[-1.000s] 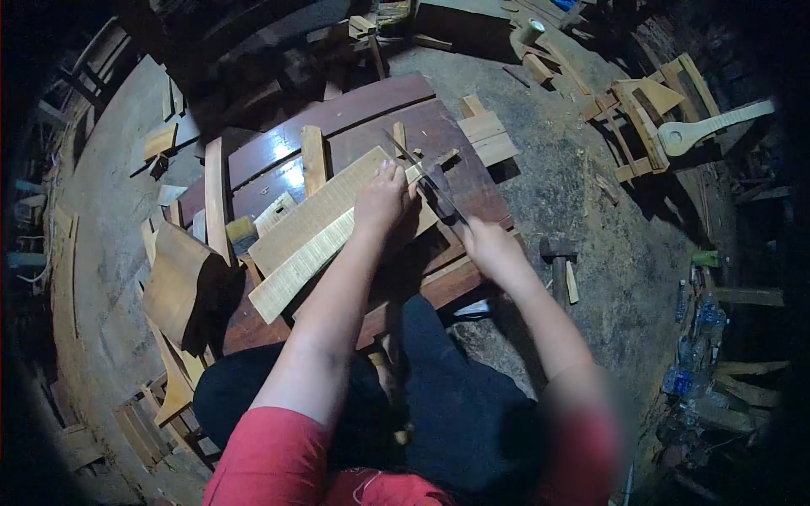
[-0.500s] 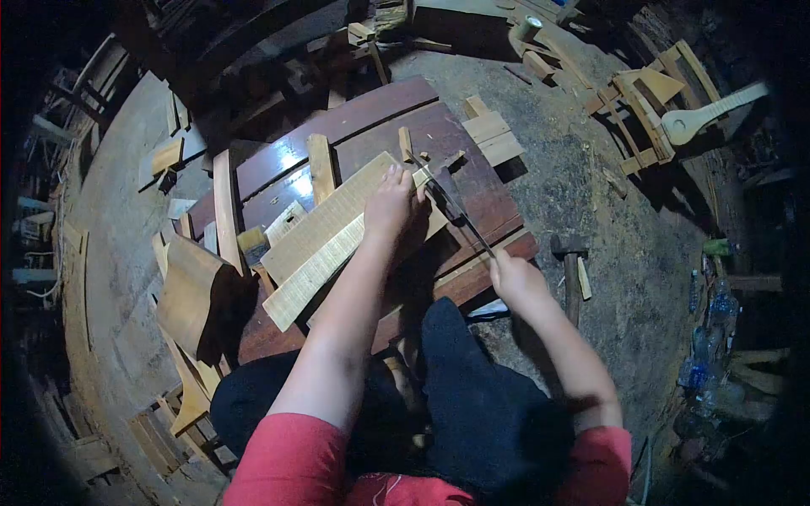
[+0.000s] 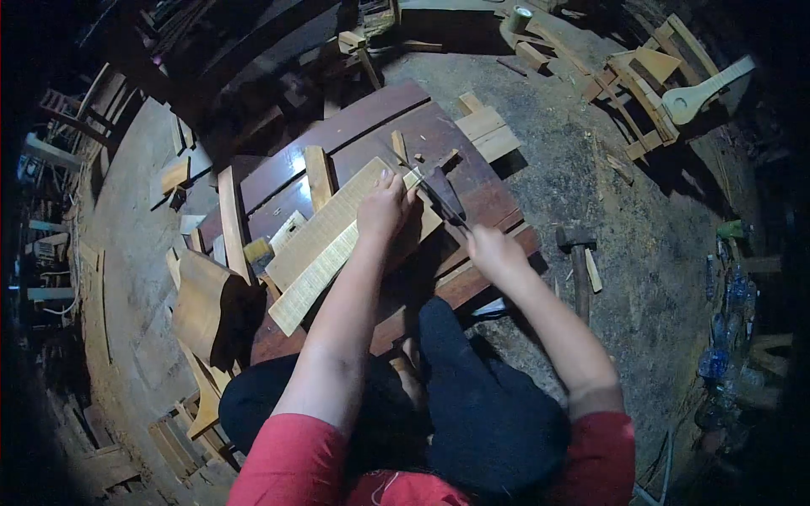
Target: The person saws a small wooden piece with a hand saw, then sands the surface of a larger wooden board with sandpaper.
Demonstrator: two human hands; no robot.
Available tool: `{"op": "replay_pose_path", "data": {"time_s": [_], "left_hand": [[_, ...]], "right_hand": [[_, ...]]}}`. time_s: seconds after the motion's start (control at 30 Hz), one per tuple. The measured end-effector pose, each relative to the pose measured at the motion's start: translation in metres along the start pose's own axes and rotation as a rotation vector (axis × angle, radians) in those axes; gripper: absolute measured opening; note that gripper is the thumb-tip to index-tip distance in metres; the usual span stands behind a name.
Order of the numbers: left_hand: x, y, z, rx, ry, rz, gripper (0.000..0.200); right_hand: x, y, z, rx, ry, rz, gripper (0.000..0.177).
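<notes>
My left hand (image 3: 380, 207) is closed over the upper end of a pale sawn wooden piece (image 3: 316, 282), pressing it beside a flat board (image 3: 325, 223) on the reddish-brown wooden panel (image 3: 371, 139). My right hand (image 3: 499, 255) grips the near end of a long, thin dark file (image 3: 440, 205). The file lies across the wood's end, just right of my left fingertips, and its far end is blurred. What my left fingers wrap underneath is hidden.
Small wood offcuts (image 3: 398, 145) lie on the panel. A hammer (image 3: 579, 253) rests on the floor at right. A curved wooden block (image 3: 201, 308) stands at left. Farther right, a pale paddle-shaped wooden piece (image 3: 682, 104) leans on a wooden frame (image 3: 629, 93).
My right hand has moved up and left, pushing the file farther across the wood's end. My left hand stays on the wood. The whole view has shifted slightly.
</notes>
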State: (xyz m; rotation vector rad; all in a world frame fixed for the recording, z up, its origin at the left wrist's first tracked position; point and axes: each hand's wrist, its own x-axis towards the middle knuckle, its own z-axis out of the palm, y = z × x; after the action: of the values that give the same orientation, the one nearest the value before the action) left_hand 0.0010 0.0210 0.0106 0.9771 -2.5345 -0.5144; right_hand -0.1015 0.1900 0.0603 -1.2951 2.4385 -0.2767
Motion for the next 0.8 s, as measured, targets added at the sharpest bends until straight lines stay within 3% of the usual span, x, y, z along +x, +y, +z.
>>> {"op": "replay_pose_path", "data": {"time_s": [0.13, 0.37, 0.5, 0.63, 0.8], "left_hand": [[0.0, -0.002, 0.002, 0.047, 0.016, 0.068, 0.032], [-0.001, -0.003, 0.003, 0.029, 0.042, 0.048, 0.031], [0.001, 0.0, -0.001, 0.018, 0.042, 0.072, 0.032], [0.0, -0.003, 0.003, 0.055, 0.05, 0.08, 0.032], [-0.002, -0.008, 0.012, 0.041, 0.084, 0.108, 0.032]], "right_hand": [[-0.035, 0.014, -0.011, 0.015, 0.008, -0.026, 0.027], [0.098, -0.035, 0.019, 0.071, 0.018, -0.141, 0.026], [0.048, -0.013, 0.014, 0.044, 0.036, -0.102, 0.022], [-0.051, 0.019, -0.015, -0.022, -0.042, 0.059, 0.024], [-0.1, 0.046, -0.018, -0.033, 0.031, 0.107, 0.021]]}}
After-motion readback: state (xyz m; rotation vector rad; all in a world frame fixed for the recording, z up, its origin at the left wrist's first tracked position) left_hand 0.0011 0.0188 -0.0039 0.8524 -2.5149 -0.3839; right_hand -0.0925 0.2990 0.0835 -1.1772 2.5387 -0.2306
